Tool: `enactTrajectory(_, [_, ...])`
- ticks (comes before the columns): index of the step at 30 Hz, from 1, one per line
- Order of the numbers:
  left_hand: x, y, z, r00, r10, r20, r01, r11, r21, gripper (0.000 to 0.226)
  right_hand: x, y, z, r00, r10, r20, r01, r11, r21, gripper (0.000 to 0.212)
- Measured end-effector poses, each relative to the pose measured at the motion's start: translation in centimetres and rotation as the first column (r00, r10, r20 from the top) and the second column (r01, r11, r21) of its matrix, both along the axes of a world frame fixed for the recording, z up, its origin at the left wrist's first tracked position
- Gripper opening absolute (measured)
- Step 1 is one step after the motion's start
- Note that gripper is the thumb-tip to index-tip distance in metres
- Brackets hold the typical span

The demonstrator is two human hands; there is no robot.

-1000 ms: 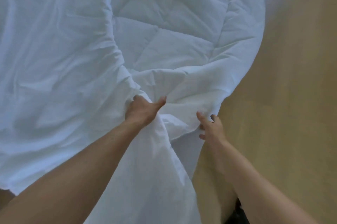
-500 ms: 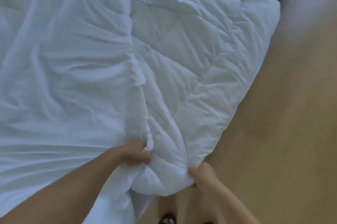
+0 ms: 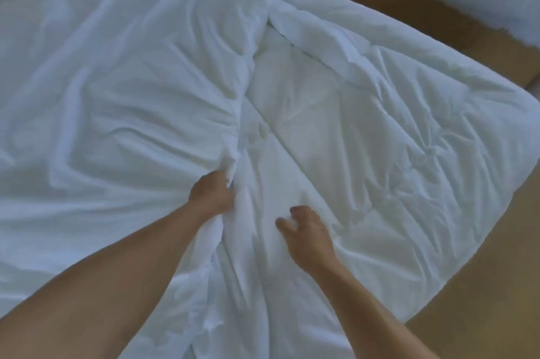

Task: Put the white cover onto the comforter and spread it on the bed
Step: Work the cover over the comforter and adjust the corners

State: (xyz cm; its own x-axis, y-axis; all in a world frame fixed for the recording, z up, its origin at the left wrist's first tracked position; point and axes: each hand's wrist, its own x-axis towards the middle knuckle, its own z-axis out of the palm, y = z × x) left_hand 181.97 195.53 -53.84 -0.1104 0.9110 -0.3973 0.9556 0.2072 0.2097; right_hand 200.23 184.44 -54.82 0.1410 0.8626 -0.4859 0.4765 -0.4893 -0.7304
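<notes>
A: Where is the white cover (image 3: 117, 125)?
B: Crumpled over the left side, its bunched edge running down the middle. The quilted comforter (image 3: 394, 139) lies bare to the right of it, with its far edge beside the wooden floor (image 3: 482, 285)

A: And the hands?
B: The left hand (image 3: 211, 193) grips that bunched cover edge, fingers curled into the cloth. The right hand (image 3: 306, 236) rests on the comforter just beside it, fingers bent; I cannot tell whether it pinches any fabric
</notes>
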Motion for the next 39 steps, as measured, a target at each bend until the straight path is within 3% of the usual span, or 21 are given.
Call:
enactTrajectory(1, [-0.2, 0.4, 0.5, 0.986, 0.058, 0.154, -0.056, 0.998, -0.016, 0.020, -0.3, 1.8, 0.2, 0.997, -0.023, -0.079, 0.022, 1.000, -0.021, 0.043])
enactTrajectory(3, [-0.3, 0.6, 2.5, 0.851, 0.183, 0.492, -0.121, 0.980, -0.156, 0.017, -0.9, 5.9, 0.6, 0.922, -0.166, -0.351, 0.130, 0.984, -0.124, 0.037])
enactTrajectory(5, [-0.4, 0.4, 4.5, 0.713, 0.273, 0.646, -0.055, 0.940, -0.336, 0.023, -1.2, 10.0, 1.1, 0.705, -0.347, -0.619, 0.179, 0.931, -0.318, 0.038])
enactTrajectory(7, [-0.5, 0.4, 5.9, 0.698, 0.284, 0.657, 0.057, 0.893, -0.446, 0.028, -1.5, 14.0, 1.5, 0.477, -0.410, -0.777, 0.088, 0.903, -0.422, 0.058])
enactTrajectory(9, [-0.6, 0.5, 6.4, 0.726, 0.289, 0.624, 0.119, 0.841, -0.528, 0.027, -2.1, 17.7, 2.0, 0.341, -0.363, -0.867, -0.020, 0.920, -0.393, 0.075])
enactTrajectory(13, [-1.3, 1.3, 7.1, 0.807, 0.343, 0.481, 0.067, 0.756, -0.651, 0.027, -1.4, 24.7, 4.4, 0.131, -0.386, -0.913, 0.053, 0.922, -0.383, 0.053])
enactTrajectory(15, [-1.4, 2.2, 7.4, 0.857, 0.343, 0.385, 0.001, 0.746, -0.666, 0.022, 0.9, 27.2, 5.3, 0.076, -0.410, -0.909, 0.130, 0.908, -0.398, 0.046])
enactTrajectory(17, [-1.2, 3.7, 6.9, 0.961, 0.197, 0.194, -0.042, 0.798, -0.602, 0.018, 3.1, 28.0, 5.8, 0.070, -0.397, -0.915, 0.184, 0.907, -0.379, 0.045])
enactTrajectory(19, [0.0, 5.7, 6.7, 0.999, 0.016, -0.029, -0.030, 0.837, -0.546, 0.021, 4.6, 26.3, 5.8, 0.239, -0.389, -0.890, 0.189, 0.917, -0.351, 0.041])
enactTrajectory(20, [0.9, 7.1, 6.6, 0.999, 0.024, -0.026, -0.034, 0.865, -0.501, 0.026, 5.2, 25.1, 5.5, 0.331, -0.389, -0.860, 0.195, 0.920, -0.341, 0.037])
enactTrajectory(22, [3.6, 9.9, 7.5, 0.942, 0.236, 0.240, -0.137, 0.920, -0.368, 0.049, 6.5, 23.6, 5.0, 0.435, -0.357, -0.826, 0.170, 0.934, -0.314, 0.034])
enactTrajectory(23, [5.6, 11.4, 8.3, 0.872, 0.299, 0.388, -0.175, 0.930, -0.323, 0.064, 7.1, 23.5, 5.1, 0.421, -0.341, -0.840, 0.114, 0.939, -0.324, 0.038])
enactTrajectory(24, [7.8, 12.9, 9.1, 0.852, 0.279, 0.442, -0.139, 0.936, -0.324, 0.075, 7.8, 23.8, 5.2, 0.369, -0.326, -0.870, 0.034, 0.941, -0.338, 0.043])
enactTrajectory(26, [12.1, 14.6, 9.0, 0.938, 0.081, 0.336, 0.037, 0.943, -0.332, 0.078, 9.6, 26.2, 5.2, 0.242, -0.307, -0.920, -0.073, 0.940, -0.333, 0.057])
enactTrajectory(28, [14.4, 15.2, 7.8, 0.981, -0.108, 0.158, 0.146, 0.957, -0.252, 0.048, 10.9, 29.6, 4.8, 0.153, -0.344, -0.927, -0.097, 0.928, -0.360, 0.077])
enactTrajectory(30, [14.2, 15.2, 7.7, 0.973, -0.145, 0.179, 0.187, 0.951, -0.247, 0.019, 11.7, 33.3, 4.5, 0.098, -0.407, -0.908, -0.077, 0.907, -0.414, 0.094])
enactTrajectory(34, [10.1, 15.0, 9.1, 0.884, 0.125, 0.450, 0.124, 0.865, -0.486, 0.006, 11.7, 40.2, 5.7, -0.016, -0.458, -0.889, 0.040, 0.888, -0.459, 0.076])
enactTrajectory(37, [7.8, 16.7, 8.9, 0.938, 0.150, 0.313, 0.034, 0.858, -0.513, 0.012, 12.5, 42.6, 6.4, -0.144, -0.452, -0.880, 0.116, 0.876, -0.468, 0.064])
enactTrajectory(39, [8.0, 18.6, 8.5, 0.992, 0.035, 0.120, 0.028, 0.875, -0.483, 0.013, 14.6, 41.9, 6.6, -0.136, -0.361, -0.923, 0.163, 0.910, -0.380, 0.060])
